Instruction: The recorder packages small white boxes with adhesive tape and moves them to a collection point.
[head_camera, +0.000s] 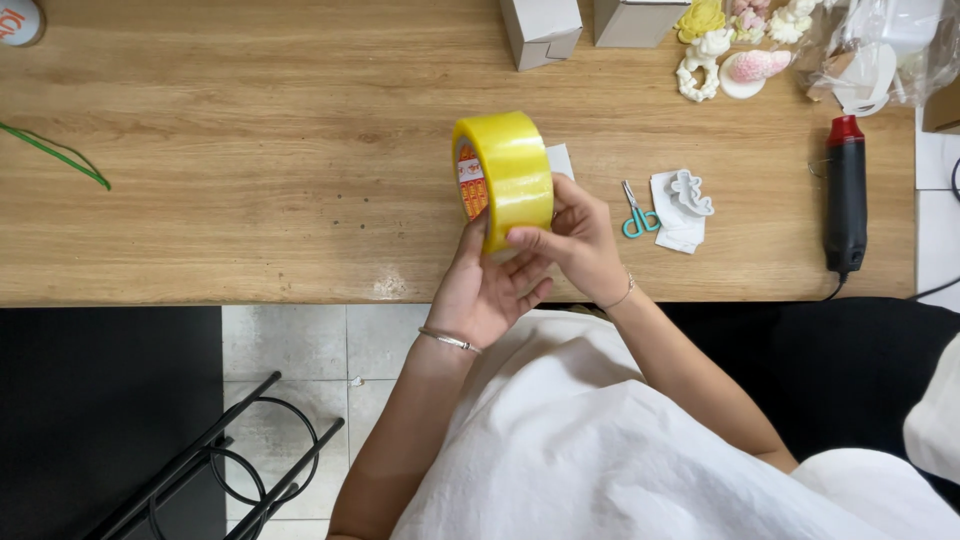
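Note:
A fat roll of yellow packing tape (505, 170) stands on edge above the near side of a wooden table (260, 150). My left hand (480, 285) cups the roll from below, fingers along its lower rim. My right hand (575, 235) presses on the tape's outer face, thumb and fingertips pinching near its lower edge. A small white card (560, 158) peeks out from behind the roll.
Small teal-handled scissors (636, 215) and a white moulded piece on white paper (682, 205) lie right of my hands. A black tool with a red tip (846, 195) lies further right. White boxes (540, 30), small ornaments (715, 55) and plastic bags (885, 45) line the far edge. A black metal rack (230, 465) stands on the floor.

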